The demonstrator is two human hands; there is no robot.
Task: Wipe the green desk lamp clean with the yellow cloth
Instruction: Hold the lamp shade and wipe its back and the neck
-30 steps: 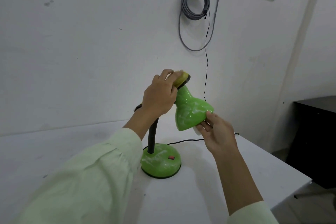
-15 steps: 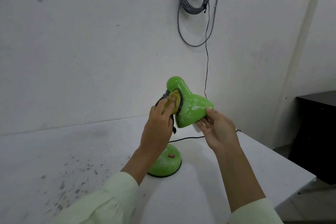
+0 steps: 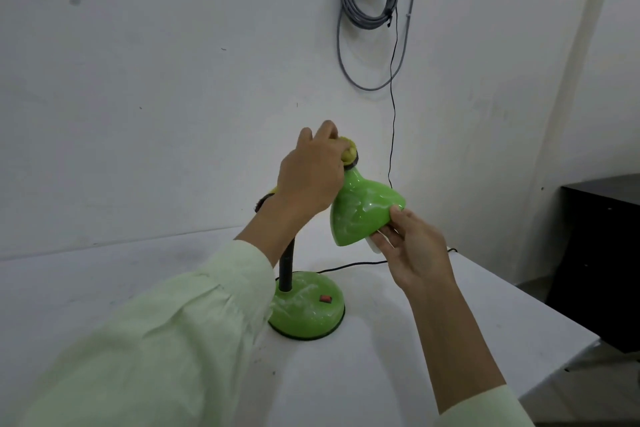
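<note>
bearing the green desk lamp (image 3: 363, 215), white table (image 3: 381, 374) abuts white wall (image 3: 173, 97).

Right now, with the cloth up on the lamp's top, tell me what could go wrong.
1. The left hand presses the cloth on top of the shade; a hard push might bend the black neck or tip the base.
2. The right hand holds only the rim of the shade, so it could slip.
3. White streaks on the shade and the base may just smear.

Left hand (image 3: 311, 177), right hand (image 3: 414, 253), fingers (image 3: 327, 131) curled
</note>
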